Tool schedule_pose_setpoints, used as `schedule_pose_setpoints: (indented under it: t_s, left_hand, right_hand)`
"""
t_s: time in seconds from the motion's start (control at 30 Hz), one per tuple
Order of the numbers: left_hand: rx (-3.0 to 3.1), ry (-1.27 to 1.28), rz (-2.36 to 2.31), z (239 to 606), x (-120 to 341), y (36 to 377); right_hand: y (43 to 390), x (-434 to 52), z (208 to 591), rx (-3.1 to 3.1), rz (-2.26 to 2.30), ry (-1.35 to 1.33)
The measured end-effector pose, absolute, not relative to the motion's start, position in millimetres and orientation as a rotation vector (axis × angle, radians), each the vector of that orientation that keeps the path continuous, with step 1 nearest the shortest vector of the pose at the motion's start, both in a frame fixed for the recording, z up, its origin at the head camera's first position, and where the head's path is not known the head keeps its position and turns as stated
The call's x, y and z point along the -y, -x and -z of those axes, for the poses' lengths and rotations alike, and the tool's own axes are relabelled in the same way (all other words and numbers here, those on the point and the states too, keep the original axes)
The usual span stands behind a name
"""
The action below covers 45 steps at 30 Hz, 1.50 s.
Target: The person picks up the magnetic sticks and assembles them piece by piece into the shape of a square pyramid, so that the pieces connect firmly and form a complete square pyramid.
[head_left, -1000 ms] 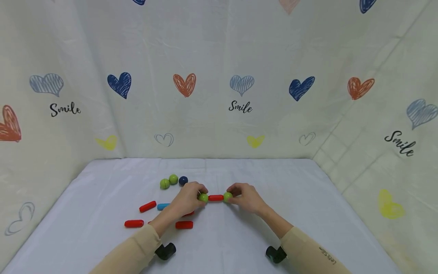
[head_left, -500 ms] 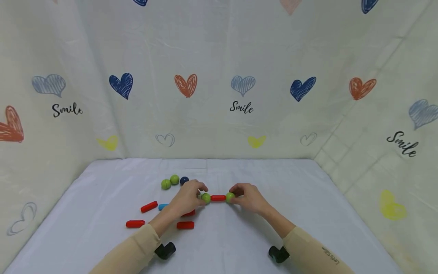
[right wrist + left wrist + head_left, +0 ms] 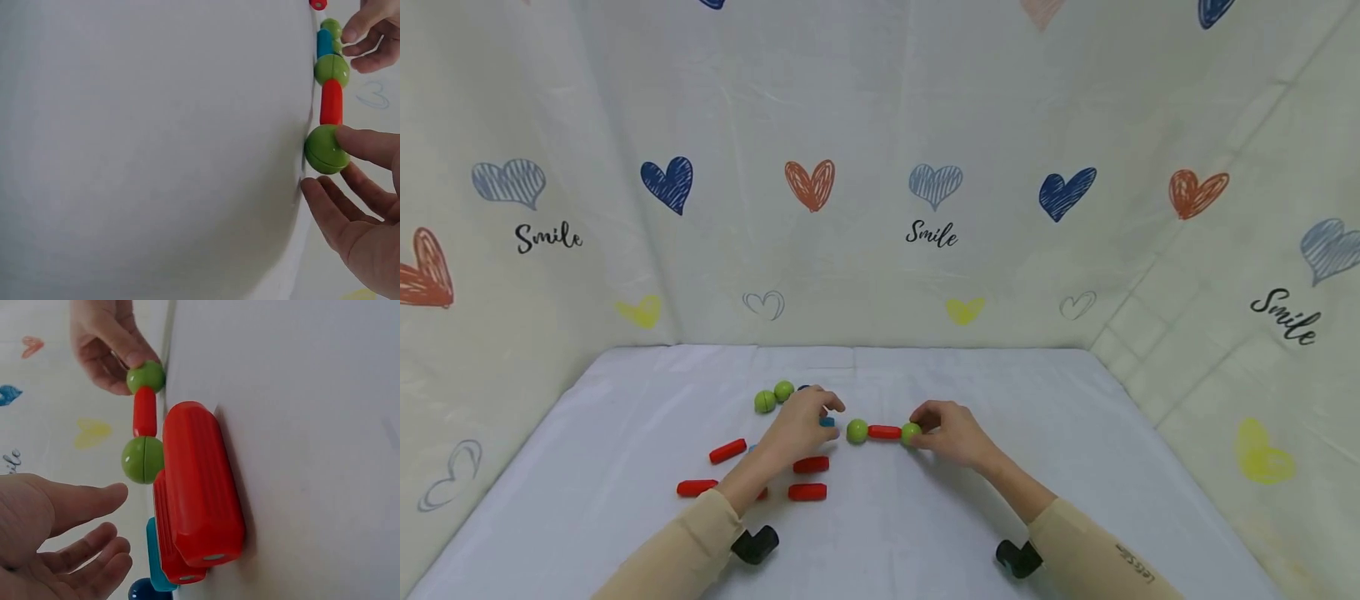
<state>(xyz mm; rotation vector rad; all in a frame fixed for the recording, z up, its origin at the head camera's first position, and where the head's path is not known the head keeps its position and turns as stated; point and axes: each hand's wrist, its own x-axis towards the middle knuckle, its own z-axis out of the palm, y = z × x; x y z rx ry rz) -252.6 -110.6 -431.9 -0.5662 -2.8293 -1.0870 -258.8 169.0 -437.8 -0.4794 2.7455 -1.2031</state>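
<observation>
A red rod (image 3: 884,432) lies between a left green ball (image 3: 857,431) and a right green ball (image 3: 911,433), making one straight piece on the table. My right hand (image 3: 953,433) pinches the right ball between thumb and fingers; in the right wrist view the thumb (image 3: 369,145) presses on its top. To the left of the piece, apart from it, is my left hand (image 3: 797,429). Its fingers are spread and hold nothing, as the left wrist view of the hand (image 3: 59,540) shows. A blue rod (image 3: 827,422) shows partly by its fingertips.
Two loose green balls (image 3: 765,402) lie at the back left, and a dark blue ball (image 3: 149,590) is partly hidden behind my left hand. Several red rods (image 3: 807,492) lie around my left forearm. A patterned cloth (image 3: 880,283) hangs behind the table.
My left hand has let go of the left green ball and drawn back to the left, uncovering a blue rod. My right hand stays on the right ball.
</observation>
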Motion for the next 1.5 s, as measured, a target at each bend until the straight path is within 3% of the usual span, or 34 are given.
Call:
schedule_pose_setpoints:
  t_s: [0.37, 0.7, 1.5]
  left_hand:
    - [2.907, 0.384, 1.077, 436, 125, 253]
    - [2.936, 0.37, 0.998, 441, 132, 257]
    - [2.958, 0.404, 1.05, 448, 136, 266]
  right_hand:
    - [268, -163, 434, -2.687, 1.194, 0.571]
    - [279, -143, 435, -2.639, 1.135, 0.716]
    - [279, -125, 435, -2.609, 1.047, 0.709]
